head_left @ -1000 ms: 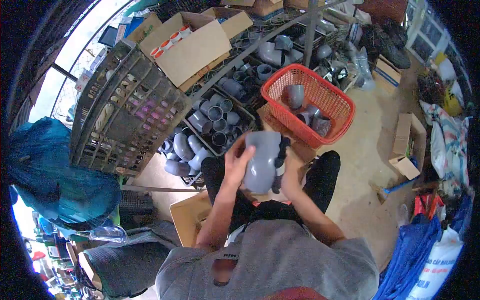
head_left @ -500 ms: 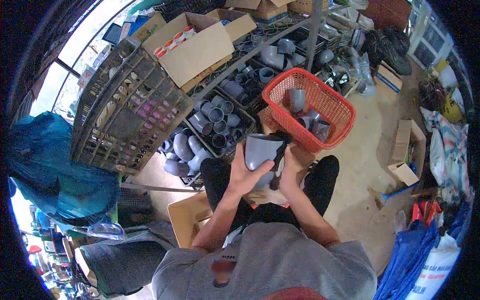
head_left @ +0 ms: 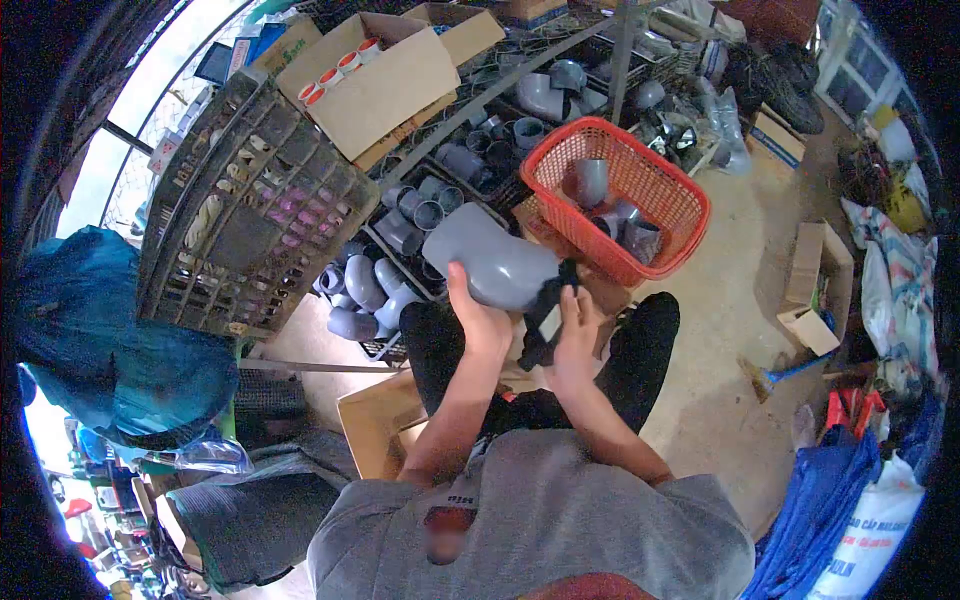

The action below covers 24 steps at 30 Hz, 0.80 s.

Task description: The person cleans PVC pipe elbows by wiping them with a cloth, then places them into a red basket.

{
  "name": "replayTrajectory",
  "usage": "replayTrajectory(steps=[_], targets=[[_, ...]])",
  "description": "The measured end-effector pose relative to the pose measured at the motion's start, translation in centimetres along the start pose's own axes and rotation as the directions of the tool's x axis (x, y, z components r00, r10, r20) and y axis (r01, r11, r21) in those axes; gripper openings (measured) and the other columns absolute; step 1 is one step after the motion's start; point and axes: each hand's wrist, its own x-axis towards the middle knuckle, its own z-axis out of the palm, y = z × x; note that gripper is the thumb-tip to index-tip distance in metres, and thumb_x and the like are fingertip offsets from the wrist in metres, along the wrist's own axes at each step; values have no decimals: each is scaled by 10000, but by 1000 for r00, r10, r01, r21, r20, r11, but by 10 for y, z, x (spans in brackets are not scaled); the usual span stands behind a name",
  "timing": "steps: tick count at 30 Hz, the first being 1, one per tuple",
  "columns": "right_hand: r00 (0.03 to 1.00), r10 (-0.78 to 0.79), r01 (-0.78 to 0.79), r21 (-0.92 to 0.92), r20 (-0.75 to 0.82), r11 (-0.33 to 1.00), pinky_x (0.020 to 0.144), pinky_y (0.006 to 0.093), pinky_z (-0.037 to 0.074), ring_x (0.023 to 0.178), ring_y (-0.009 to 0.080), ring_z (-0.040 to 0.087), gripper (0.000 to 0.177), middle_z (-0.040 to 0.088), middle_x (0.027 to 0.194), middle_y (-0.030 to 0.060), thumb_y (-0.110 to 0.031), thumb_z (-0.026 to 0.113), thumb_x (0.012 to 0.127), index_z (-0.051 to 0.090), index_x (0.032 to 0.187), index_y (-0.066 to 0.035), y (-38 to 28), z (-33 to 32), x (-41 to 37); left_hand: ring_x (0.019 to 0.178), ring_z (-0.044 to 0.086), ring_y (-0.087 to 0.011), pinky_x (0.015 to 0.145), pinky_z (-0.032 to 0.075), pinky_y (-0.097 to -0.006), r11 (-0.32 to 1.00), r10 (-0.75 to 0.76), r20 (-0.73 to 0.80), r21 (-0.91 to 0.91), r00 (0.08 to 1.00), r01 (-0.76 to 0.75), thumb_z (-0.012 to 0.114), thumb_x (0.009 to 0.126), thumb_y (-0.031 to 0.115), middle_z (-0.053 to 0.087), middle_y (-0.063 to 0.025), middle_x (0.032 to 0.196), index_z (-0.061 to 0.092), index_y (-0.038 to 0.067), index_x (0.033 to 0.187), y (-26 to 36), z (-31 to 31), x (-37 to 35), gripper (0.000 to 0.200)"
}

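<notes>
A large grey elbow pipe fitting point(head_left: 490, 262) is held above my lap, its rounded end toward the upper left. My left hand point(head_left: 482, 322) grips it from below, with the thumb along its near side. My right hand point(head_left: 577, 335) holds a black cloth point(head_left: 545, 320) against the fitting's right end; something small and pale shows by the cloth, too unclear to name. Just beyond the fitting stands a red plastic basket point(head_left: 685, 240) with several grey fittings inside.
Black crates point(head_left: 432, 290) of grey fittings sit ahead to the left. A tilted dark crate point(head_left: 250, 235) and an open cardboard box point(head_left: 385, 95) with orange-white rolls stand on the left. Another cardboard box point(head_left: 380, 425) lies near my left knee. Blue sacks point(head_left: 815, 510) are at right.
The grey fitting has turned and now lies lengthwise, its bend showing toward the upper left. My left hand has shifted under it, and more of the black cloth is visible at my right hand.
</notes>
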Motion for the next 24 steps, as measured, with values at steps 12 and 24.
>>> replayTrajectory(steps=[12,24], targets=[[723,-326,690,-640,609,338,915,448,474,1054,428,580,251,599,1040,259,-8,547,859,587,1096,64,-30,-10,-4,1183,568,-310,1032,437,-450,930,-263,115,-234,958,284,450,954,618,583,-129,1323,469,99,1411,5,2,-11,691],[316,35,923,-316,948,221,927,473,471,1075,388,599,633,605,1120,259,-435,706,849,527,1192,65,-46,-4,-7,1079,625,-325,949,496,-451,962,-237,123,-111,964,250,420,943,638,609,-178,1256,504,33,1360,24,5,-10,739]])
